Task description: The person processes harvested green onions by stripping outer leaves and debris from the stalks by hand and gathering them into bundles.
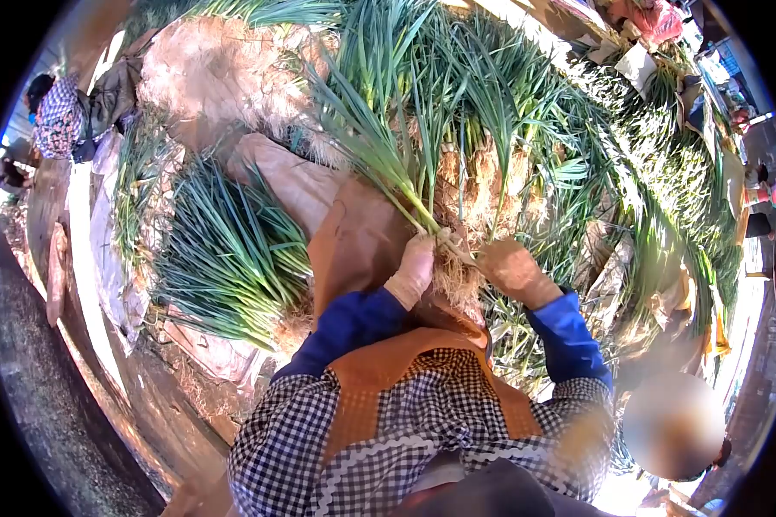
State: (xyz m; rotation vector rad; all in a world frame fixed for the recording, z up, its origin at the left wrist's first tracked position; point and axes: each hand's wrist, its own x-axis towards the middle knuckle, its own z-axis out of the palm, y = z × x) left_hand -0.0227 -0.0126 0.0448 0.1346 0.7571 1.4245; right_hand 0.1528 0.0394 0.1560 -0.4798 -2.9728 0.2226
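My left hand [416, 263], in a light glove, is closed round the lower stalks of a bunch of green onions [403, 177] whose leaves point up and to the left. Close by on the right, my right hand [510, 265], gloved too, has its fingers pressed together at the pale root end of the same stalks. Stringy roots [457, 280] hang between the two hands. Just beyond them stand more green onions [483, 95] with tan roots.
A large pile of green onions [224, 250] lies at the left beside brown sacking [297, 185]. More leafy stalks [664, 172] spread along the right. A person [60, 116] is at the far upper left, and a blurred head [674, 426] shows at the lower right.
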